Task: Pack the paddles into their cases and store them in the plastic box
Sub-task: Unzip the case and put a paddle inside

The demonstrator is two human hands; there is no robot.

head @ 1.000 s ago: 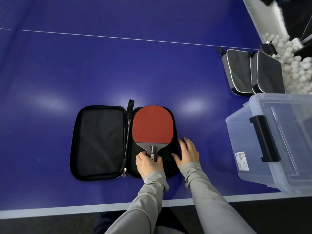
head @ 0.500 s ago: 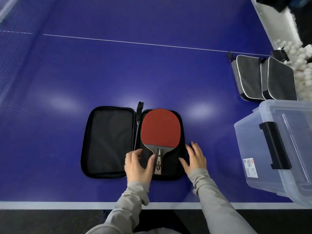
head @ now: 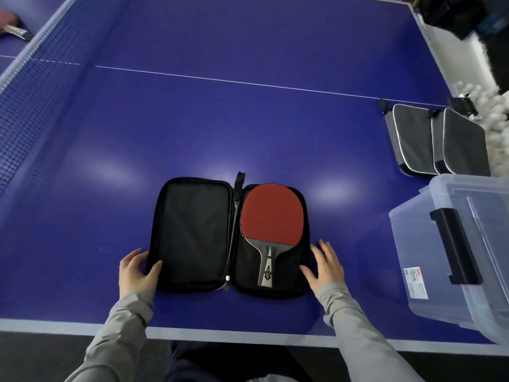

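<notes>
A black paddle case (head: 192, 232) lies open flat on the blue table near its front edge. A red-faced paddle (head: 272, 213) lies in the case's right half, handle toward me. My left hand (head: 136, 271) grips the lower left edge of the empty left flap, thumb on the inner lining. My right hand (head: 325, 267) rests with spread fingers against the case's right edge. A clear plastic box (head: 413, 260) with a black latch stands at the right.
Two closed grey cases (head: 435, 142) lie behind the box at the table's right side. White balls (head: 495, 111) fill a bin beyond them. The net (head: 33, 73) runs along the left. Another paddle's handle (head: 16, 31) shows at the far left.
My left hand left the paddle handle and moved left to the case's left flap. My right hand stayed at the case's right edge. The view tilted up.
</notes>
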